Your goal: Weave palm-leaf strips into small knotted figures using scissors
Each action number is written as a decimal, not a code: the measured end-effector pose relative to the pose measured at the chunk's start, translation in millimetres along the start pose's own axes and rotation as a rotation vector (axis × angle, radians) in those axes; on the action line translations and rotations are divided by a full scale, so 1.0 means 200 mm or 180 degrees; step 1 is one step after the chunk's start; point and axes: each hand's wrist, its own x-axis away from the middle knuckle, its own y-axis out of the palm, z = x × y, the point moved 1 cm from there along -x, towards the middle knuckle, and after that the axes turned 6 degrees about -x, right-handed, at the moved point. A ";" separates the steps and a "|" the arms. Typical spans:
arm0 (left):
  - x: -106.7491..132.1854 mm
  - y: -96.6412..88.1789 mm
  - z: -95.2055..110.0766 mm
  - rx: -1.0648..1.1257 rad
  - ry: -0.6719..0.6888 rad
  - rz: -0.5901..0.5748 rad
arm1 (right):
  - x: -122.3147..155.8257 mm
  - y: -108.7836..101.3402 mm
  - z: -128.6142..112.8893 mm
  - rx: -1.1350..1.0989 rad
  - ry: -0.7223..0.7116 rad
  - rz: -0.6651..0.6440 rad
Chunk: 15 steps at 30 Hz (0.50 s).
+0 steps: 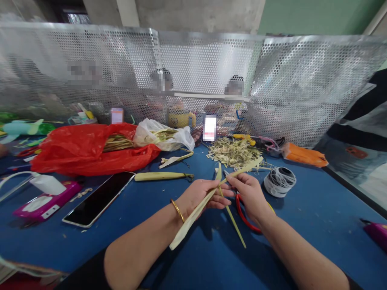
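Observation:
My left hand (pixel 208 193) pinches two crossed strips of pale, dried plant leaf where they meet, its other fingers spread beneath. One long leaf strip (pixel 196 211) runs from over my left wrist up to the right, and a narrower green strip (pixel 232 221) hangs across it toward me. With thumb and forefinger closed, my right hand (pixel 249 193) grips the long strip near its upper part. Red-handled scissors (pixel 242 211) show beneath my right palm; I cannot tell whether that hand also holds them. A gold bangle (pixel 177 210) circles my left wrist.
Beyond my hands lies a heap of leaf scraps (pixel 236 152), with a spool of white cord (pixel 279 182) to its right. Leftward are a rolled leaf (pixel 163 176), a phone (pixel 98 199), a purple power strip (pixel 45 203) and a red bag (pixel 90 149). A perforated screen (pixel 205 60) stands behind.

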 end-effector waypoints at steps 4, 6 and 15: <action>0.01 0.01 0.01 0.0154 -0.0057 -0.0025 | -0.01 0.00 0.00 0.0133 -0.0074 -0.0034; 0.00 0.01 0.00 -0.0019 0.0034 0.0054 | -0.01 0.00 0.00 0.0135 -0.0072 -0.0049; -0.03 -0.01 0.00 0.0047 0.0304 0.0567 | 0.00 0.00 0.00 0.0293 0.0332 -0.0389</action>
